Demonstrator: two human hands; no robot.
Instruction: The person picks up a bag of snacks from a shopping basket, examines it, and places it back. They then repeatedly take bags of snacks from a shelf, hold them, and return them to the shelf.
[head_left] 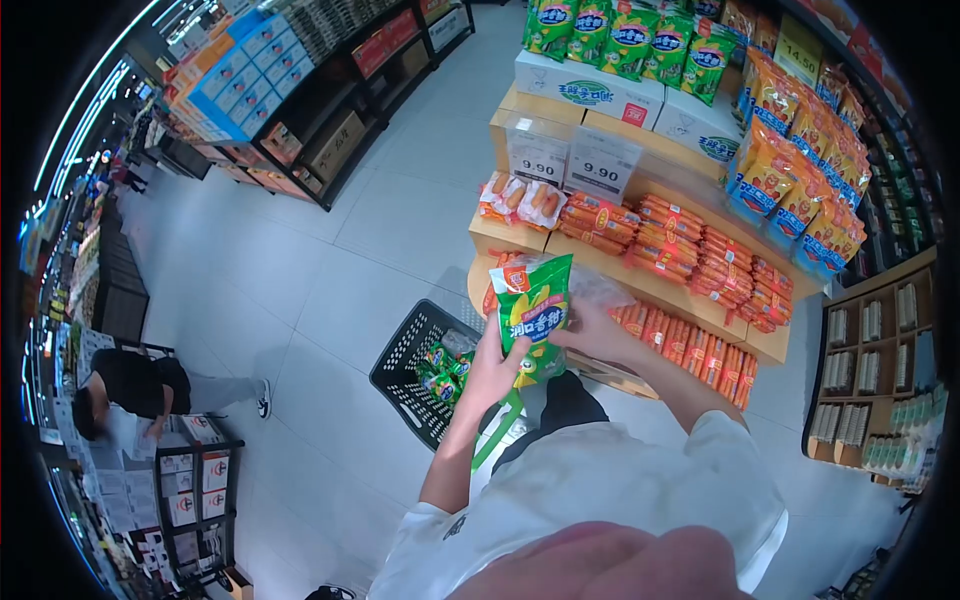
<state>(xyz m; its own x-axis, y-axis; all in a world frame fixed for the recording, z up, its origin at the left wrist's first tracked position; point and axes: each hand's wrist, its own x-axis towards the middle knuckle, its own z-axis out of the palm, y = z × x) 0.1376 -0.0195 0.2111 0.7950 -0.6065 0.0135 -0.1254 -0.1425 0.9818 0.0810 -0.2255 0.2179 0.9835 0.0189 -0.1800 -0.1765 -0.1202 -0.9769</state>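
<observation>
Grip closed: a green plastic bag [538, 302] printed with yellow corn is held between left hand [492, 366] and right hand [594, 334], near the wooden shelf's [510, 237] left corner.

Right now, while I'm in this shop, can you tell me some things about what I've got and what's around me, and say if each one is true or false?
1. Your left hand and right hand both touch the shiny green plastic bag. True.
2. The black plastic basket with little holes is empty. False: small green shiny packets are in it.
3. Two white rectangular price signs say 9.90. True.
4. The person in the black short-sleeved top is on the picture's right side. False: they are on the left.
</observation>
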